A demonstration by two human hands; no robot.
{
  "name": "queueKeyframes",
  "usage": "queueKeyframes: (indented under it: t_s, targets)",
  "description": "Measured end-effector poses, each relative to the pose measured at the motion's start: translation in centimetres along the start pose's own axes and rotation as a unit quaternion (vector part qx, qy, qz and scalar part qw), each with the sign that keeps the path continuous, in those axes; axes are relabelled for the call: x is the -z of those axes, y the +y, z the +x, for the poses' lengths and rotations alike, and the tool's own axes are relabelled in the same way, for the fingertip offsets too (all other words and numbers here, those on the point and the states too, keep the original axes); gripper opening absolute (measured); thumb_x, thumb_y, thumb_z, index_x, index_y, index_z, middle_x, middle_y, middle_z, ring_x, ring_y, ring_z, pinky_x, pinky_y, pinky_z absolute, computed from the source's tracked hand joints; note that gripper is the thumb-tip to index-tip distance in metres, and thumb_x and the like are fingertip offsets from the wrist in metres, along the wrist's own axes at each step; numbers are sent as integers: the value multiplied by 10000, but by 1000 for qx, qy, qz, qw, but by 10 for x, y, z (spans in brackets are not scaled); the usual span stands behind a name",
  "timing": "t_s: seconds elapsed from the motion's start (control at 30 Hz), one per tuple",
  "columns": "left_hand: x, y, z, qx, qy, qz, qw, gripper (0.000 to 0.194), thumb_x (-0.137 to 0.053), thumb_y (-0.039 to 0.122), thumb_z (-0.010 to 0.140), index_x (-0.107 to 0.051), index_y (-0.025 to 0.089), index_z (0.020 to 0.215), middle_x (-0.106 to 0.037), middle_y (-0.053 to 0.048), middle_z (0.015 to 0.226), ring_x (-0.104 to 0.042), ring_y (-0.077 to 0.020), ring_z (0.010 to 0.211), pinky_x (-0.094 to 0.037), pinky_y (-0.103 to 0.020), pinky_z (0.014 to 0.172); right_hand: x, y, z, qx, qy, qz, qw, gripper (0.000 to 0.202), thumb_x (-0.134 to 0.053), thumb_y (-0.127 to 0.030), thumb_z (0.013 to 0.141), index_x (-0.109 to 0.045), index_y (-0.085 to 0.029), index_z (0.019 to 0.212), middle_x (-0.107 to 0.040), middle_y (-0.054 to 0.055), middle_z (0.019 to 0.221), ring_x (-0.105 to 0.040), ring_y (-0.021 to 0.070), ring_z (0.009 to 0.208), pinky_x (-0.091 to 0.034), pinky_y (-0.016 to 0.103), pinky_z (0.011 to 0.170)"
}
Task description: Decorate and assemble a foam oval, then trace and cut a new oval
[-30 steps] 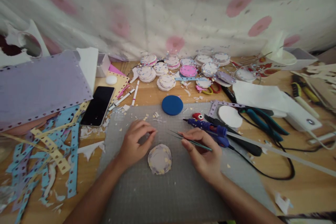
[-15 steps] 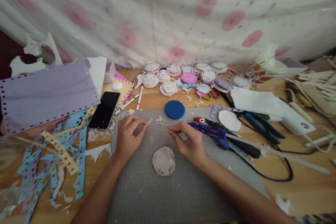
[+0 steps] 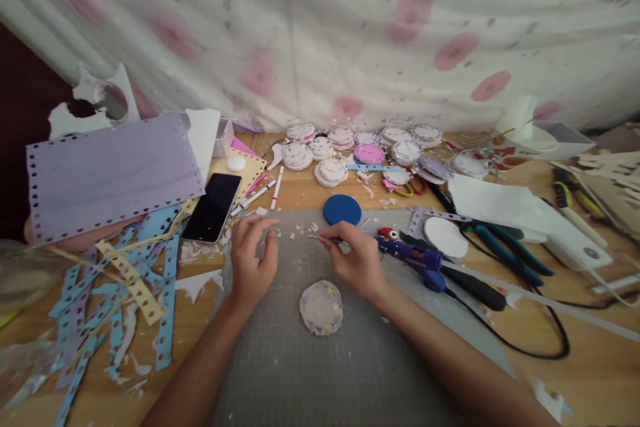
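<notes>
Behind the wooden tabletop (image 3: 595,350) hangs a pale curtain (image 3: 310,33) with pink blooms. From the head view I see a round decorated piece (image 3: 321,307) lying flat on a grey cutting mat (image 3: 280,370), between the two forearms and nearer the person than the fingertips; yellow and lilac bits ring its edge. The right hand (image 3: 356,259) has its grip pinching tweezers (image 3: 315,236), their tips near small pale scraps (image 3: 299,231) on the mat. Across from it, the left hand (image 3: 253,260) has its grip spread, thumb clear of forefinger. Just beyond the right hand sits a blue disc (image 3: 342,210); a blue glue gun (image 3: 413,255) lies to that hand's right. Red markings on the white cup (image 3: 530,140) at the back are too blurred to read.
</notes>
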State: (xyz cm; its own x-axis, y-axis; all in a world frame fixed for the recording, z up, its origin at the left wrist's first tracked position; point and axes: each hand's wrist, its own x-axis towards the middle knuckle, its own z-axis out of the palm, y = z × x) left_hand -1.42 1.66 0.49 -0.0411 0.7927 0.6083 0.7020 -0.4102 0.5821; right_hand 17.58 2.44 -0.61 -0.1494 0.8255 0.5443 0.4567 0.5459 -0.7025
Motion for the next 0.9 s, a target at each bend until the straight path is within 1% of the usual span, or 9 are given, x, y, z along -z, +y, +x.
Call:
queueKeyframes:
  t_s: [0.07, 0.13, 0.2, 0.27, 0.33, 0.47, 0.63, 0.73, 0.9]
  targets:
    - [0, 4, -1, -2, -21, -14, 1000, 173, -491, 119, 872, -648, 172, 922, -579, -60, 914, -551, -207, 942, -423, -358, 880, 15, -8, -7, 27, 30, 3, 999, 92, -597, -108, 833, -624, -196, 833, -713, 46, 778, -678, 164, 713, -534, 276, 670]
    - [-1, 8, -3, -6, -53, -32, 998, 160, -505, 123, 871, -648, 180, 914, -573, -49, 893, -543, -200, 918, -420, -351, 862, 29, -15, -15, 62, 50, 5, 997, 153, -598, -60, 816, -630, -200, 872, -722, 53, 799, -693, 171, 742, -548, 286, 680]
    - [-3, 13, -6, -11, -87, -53, 995, 155, -518, 120, 866, -650, 182, 915, -571, -44, 888, -536, -192, 900, -417, -342, 847, 41, -19, -24, 87, 59, 2, 994, 210, -590, -20, 798, -635, -202, 893, -725, 59, 796, -705, 180, 752, -560, 288, 655]
    - [-6, 18, -9, -17, -118, -72, 990, 157, -534, 112, 857, -654, 183, 928, -573, -44, 895, -532, -190, 905, -411, -340, 848, 48, -23, -31, 93, 67, 4, 993, 227, -585, -5, 788, -643, -199, 889, -725, 60, 773, -714, 184, 730, -566, 279, 608]
    - [-9, 22, -12, -22, -149, -94, 984, 166, -552, 107, 847, -656, 187, 948, -577, -46, 909, -530, -191, 919, -408, -342, 852, 52, -26, -35, 81, 65, 21, 994, 220, -587, -3, 783, -647, -193, 877, -724, 64, 757, -719, 188, 715, -573, 271, 580]
    - [-15, 29, -15, -31, -196, -154, 968, 160, -563, 89, 840, -634, 188, 943, -581, -41, 902, -532, -180, 892, -417, -337, 827, 54, -31, -35, 57, 55, 73, 994, 215, -593, 13, 770, -646, -176, 857, -723, 73, 755, -723, 191, 721, -590, 275, 601]
    - [-16, 32, -16, -19, -211, -200, 956, 137, -549, 62, 846, -605, 183, 874, -568, -29, 853, -530, -160, 829, -419, -327, 785, 55, -31, -37, 34, 45, 101, 993, 233, -587, 16, 765, -655, -173, 882, -729, 78, 782, -716, 183, 715, -589, 275, 608]
    - [-15, 31, -17, -2, -223, -214, 951, 149, -533, 60, 862, -609, 188, 874, -561, -27, 854, -529, -155, 829, -418, -319, 774, 55, -30, -39, 13, 50, 130, 990, 221, -608, 13, 762, -655, -170, 878, -727, 78, 791, -711, 183, 722, -585, 283, 622]
    - [-11, 29, -16, 2, -249, -217, 944, 171, -517, 68, 878, -624, 199, 894, -552, -25, 857, -529, -157, 853, -415, -315, 778, 56, -27, -41, -70, 81, 170, 980, 189, -649, -18, 764, -647, -183, 858, -707, 50, 776, -699, 186, 755, -568, 302, 657]
